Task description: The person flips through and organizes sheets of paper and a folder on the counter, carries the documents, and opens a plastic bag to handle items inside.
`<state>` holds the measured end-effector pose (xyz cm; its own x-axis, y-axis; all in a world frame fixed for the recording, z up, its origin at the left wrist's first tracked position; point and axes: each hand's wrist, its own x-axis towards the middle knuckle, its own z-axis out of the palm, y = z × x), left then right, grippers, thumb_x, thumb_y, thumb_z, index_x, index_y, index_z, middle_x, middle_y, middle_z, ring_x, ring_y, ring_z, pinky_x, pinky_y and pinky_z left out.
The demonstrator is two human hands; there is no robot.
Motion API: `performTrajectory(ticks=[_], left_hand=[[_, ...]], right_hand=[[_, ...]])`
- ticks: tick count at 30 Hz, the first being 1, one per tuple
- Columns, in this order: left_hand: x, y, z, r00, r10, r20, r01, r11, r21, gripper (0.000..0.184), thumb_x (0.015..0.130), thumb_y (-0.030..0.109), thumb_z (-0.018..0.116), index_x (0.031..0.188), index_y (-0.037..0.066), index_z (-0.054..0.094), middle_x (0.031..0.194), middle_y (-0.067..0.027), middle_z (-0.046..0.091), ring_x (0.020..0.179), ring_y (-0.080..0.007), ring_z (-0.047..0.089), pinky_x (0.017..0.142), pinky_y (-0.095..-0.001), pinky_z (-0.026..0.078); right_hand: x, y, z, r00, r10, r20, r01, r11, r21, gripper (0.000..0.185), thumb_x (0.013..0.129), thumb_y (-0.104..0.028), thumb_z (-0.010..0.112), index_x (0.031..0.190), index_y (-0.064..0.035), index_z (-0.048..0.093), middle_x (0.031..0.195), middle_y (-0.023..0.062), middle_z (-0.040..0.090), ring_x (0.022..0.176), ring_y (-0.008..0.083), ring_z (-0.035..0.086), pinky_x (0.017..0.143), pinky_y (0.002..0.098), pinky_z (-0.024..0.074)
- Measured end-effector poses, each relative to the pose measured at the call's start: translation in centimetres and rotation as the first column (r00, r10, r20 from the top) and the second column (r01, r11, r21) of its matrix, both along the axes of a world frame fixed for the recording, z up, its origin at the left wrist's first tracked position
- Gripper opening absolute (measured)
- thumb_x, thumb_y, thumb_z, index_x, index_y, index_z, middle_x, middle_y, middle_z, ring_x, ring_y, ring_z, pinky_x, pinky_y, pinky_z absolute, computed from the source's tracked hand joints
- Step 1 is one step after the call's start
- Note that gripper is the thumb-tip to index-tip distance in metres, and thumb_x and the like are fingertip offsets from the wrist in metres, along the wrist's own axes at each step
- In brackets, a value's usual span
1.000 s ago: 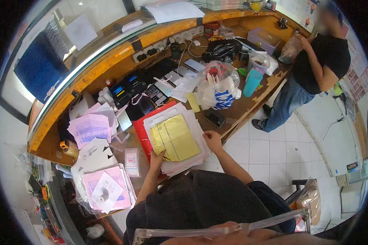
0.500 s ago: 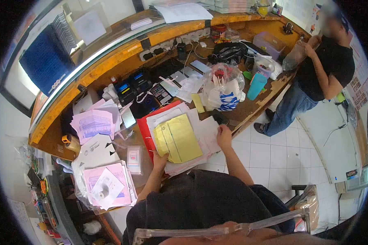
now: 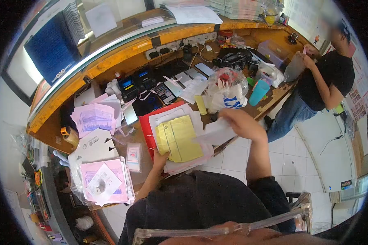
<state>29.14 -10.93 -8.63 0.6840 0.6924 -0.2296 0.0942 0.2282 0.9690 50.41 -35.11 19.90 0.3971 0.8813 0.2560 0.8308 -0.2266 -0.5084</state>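
My right hand (image 3: 246,124) pinches a white sheet of paper (image 3: 218,131), lifted at the right side of a paper stack and slightly blurred. My left hand (image 3: 161,158) grips the lower left edge of that stack, its thumb on top of a yellow paper (image 3: 178,138) with dark lines across it; the fingers underneath are hidden. Below the yellow piece lie more white sheets and a red folder (image 3: 148,130), whose edge shows along the left. A small yellow slip (image 3: 200,105) rests just beyond the stack.
A plastic bag (image 3: 229,92) and a turquoise cup (image 3: 259,92) stand right of the stack. Pink papers (image 3: 104,175) with a paper roll (image 3: 99,187) lie left. A calculator (image 3: 164,93) is behind. Another person (image 3: 325,75) stands at the right, handling a clear bag.
My right hand has risen and moved right, pulling the white sheet up from the stack's right side. My left hand stays at the stack's edge. The view has shifted slightly.
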Motion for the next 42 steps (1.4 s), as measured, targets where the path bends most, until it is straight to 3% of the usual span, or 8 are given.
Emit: performTrajectory(ticks=[5, 10, 14, 22, 26, 34, 40, 42], left_hand=[[0.2, 0.4, -1.8, 0.993, -0.034, 0.116, 0.032, 0.999, 0.018, 0.057, 0.070, -0.001, 0.061, 0.119, -0.003, 0.032, 0.111, -0.0162, 0.051, 0.100, -0.0241, 0.052, 0.084, -0.0317, 0.043], [-0.1, 0.3, -0.1, 0.995, -0.039, -0.089, 0.045, 0.997, 0.065, 0.058, 0.074, 0.004, 0.058, 0.124, -0.002, 0.029, 0.112, -0.0162, 0.050, 0.100, -0.0243, 0.051, 0.084, -0.0322, 0.042], [-0.1, 1.2, -1.1, 1.000, -0.005, -0.010, 0.003, 0.983, -0.183, 0.054, 0.083, 0.023, 0.050, 0.124, -0.003, 0.029, 0.109, -0.0171, 0.051, 0.098, -0.0237, 0.051, 0.084, -0.0333, 0.041], [-0.2, -0.9, 2.2, 0.997, -0.024, -0.073, 0.031, 0.995, 0.097, 0.048, 0.073, 0.004, 0.063, 0.113, -0.003, 0.037, 0.101, -0.0137, 0.055, 0.089, -0.0202, 0.055, 0.075, -0.0303, 0.046], [-0.1, -0.8, 2.0, 0.997, -0.006, -0.071, 0.015, 0.993, 0.117, 0.046, 0.074, 0.003, 0.060, 0.113, -0.004, 0.036, 0.101, -0.0136, 0.055, 0.087, -0.0200, 0.056, 0.074, -0.0298, 0.046], [0.4, -0.4, 1.8, 0.995, 0.022, -0.094, -0.015, 0.997, 0.079, 0.050, 0.074, 0.010, 0.066, 0.112, -0.004, 0.038, 0.102, -0.0155, 0.056, 0.090, -0.0220, 0.056, 0.077, -0.0314, 0.046], [-0.1, -0.7, 2.3, 0.988, -0.015, -0.153, 0.062, 0.950, 0.308, 0.052, 0.072, 0.012, 0.068, 0.111, -0.005, 0.039, 0.102, -0.0159, 0.056, 0.089, -0.0216, 0.057, 0.076, -0.0316, 0.046], [-0.1, -0.7, 2.4, 0.989, -0.009, -0.147, 0.051, 0.959, 0.278, 0.051, 0.073, 0.013, 0.068, 0.111, -0.004, 0.039, 0.101, -0.0158, 0.057, 0.089, -0.0216, 0.057, 0.076, -0.0315, 0.046]], right_hand=[[-0.4, 11.1, -5.0, 0.944, 0.328, -0.039, -0.325, 0.903, -0.279, 0.027, 0.074, 0.000, 0.044, 0.100, -0.0058, 0.052, 0.096, 0.0164, 0.058, 0.095, 0.0332, 0.053, 0.078, 0.0425, 0.0393], [-1.9, 19.4, -17.2, 0.975, 0.200, 0.097, -0.168, 0.950, -0.264, 0.031, 0.071, 0.000, 0.044, 0.099, -0.0109, 0.052, 0.096, 0.0112, 0.058, 0.098, 0.0270, 0.051, 0.082, 0.0518, 0.0258], [-2.9, 20.5, -22.3, 0.938, 0.001, 0.346, -0.004, 1.000, 0.008, 0.032, 0.072, -0.004, 0.047, 0.102, -0.0125, 0.053, 0.092, 0.0065, 0.055, 0.097, 0.0240, 0.049, 0.084, 0.0519, 0.0250], [-2.3, 16.6, -21.7, 0.840, -0.541, 0.046, 0.465, 0.761, 0.452, 0.040, 0.079, -0.025, 0.056, 0.114, -0.0075, 0.048, 0.113, 0.0150, 0.047, 0.107, 0.0325, 0.041, 0.092, 0.0469, 0.0281], [-3.5, 11.8, -23.8, 0.743, -0.668, 0.025, 0.652, 0.732, 0.197, 0.047, 0.081, -0.028, 0.054, 0.120, -0.0056, 0.042, 0.117, 0.0173, 0.044, 0.109, 0.0342, 0.039, 0.092, 0.0478, 0.0283], [-6.1, 11.7, -22.7, 0.957, -0.281, 0.073, 0.290, 0.930, -0.224, 0.061, 0.086, -0.036, 0.043, 0.136, -0.0094, 0.022, 0.142, 0.0143, 0.017, 0.132, 0.0302, 0.014, 0.102, 0.0593, 0.0052], [-4.8, 12.6, -25.1, 0.965, 0.110, 0.239, -0.102, 0.994, -0.048, 0.049, 0.086, -0.030, 0.046, 0.128, -0.0081, 0.036, 0.140, 0.0160, 0.022, 0.129, 0.0324, 0.020, 0.100, 0.0595, 0.0139], [-3.3, 12.1, -25.0, 0.995, -0.068, 0.075, 0.061, 0.994, 0.090, 0.046, 0.084, -0.028, 0.049, 0.124, -0.0084, 0.041, 0.135, 0.0162, 0.029, 0.124, 0.0328, 0.026, 0.096, 0.0593, 0.0202]])
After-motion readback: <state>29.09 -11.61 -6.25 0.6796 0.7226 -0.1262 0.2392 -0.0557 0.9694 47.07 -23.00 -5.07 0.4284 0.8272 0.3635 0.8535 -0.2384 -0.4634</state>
